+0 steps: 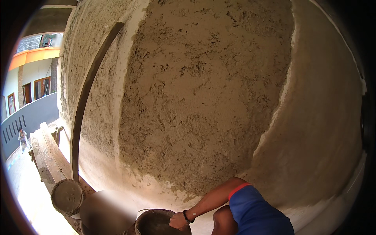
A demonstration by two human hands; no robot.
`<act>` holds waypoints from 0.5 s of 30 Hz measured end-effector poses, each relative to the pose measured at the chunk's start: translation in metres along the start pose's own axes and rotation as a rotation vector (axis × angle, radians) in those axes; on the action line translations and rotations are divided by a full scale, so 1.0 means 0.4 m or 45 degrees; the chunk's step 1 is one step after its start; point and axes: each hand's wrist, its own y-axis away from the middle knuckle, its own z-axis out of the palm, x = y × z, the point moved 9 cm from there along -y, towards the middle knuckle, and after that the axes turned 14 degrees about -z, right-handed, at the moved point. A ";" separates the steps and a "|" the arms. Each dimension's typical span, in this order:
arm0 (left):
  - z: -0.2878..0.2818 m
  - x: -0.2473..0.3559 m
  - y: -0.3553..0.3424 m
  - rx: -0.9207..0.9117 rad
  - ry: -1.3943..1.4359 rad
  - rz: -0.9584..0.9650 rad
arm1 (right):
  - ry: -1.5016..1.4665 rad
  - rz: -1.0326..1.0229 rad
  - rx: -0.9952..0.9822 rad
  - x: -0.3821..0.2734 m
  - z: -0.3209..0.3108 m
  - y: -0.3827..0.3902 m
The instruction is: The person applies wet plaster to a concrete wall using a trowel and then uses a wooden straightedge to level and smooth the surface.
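At the lower edge, my right hand (pixel 178 221) reaches down into a dark round bucket (pixel 145 216), close to its right rim. The fingers look curled into a fist, but what they hold is hidden inside the bucket. A dark beaded bracelet (pixel 188 216) circles my wrist, and a blue sleeve with red trim covers my upper arm. My left hand does not show. Left of the bucket lies a smeared, rounded shape (pixel 105 215) that I cannot make out. Farther left stands a round bucket of grey mortar (pixel 67 197).
Rough plaster (pixel 207 94) covers the wall ahead, with a smoother area (pixel 321 129) on its right. A long straightedge (pixel 87 88) leans against the wall. Wooden planks (pixel 47 152) run along the left. Beyond them are a person (pixel 23 139) and a grey boundary wall (pixel 35 111).
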 end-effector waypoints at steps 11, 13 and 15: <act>-0.034 -0.031 0.060 -0.107 0.442 -0.166 | -0.230 -0.153 0.271 -0.084 -0.188 0.063; -0.021 0.051 0.114 -0.153 0.534 -0.157 | -0.139 0.055 0.403 -0.035 -0.218 0.108; -0.004 0.055 0.125 -0.187 0.630 -0.245 | -0.097 0.106 0.399 0.006 -0.157 0.096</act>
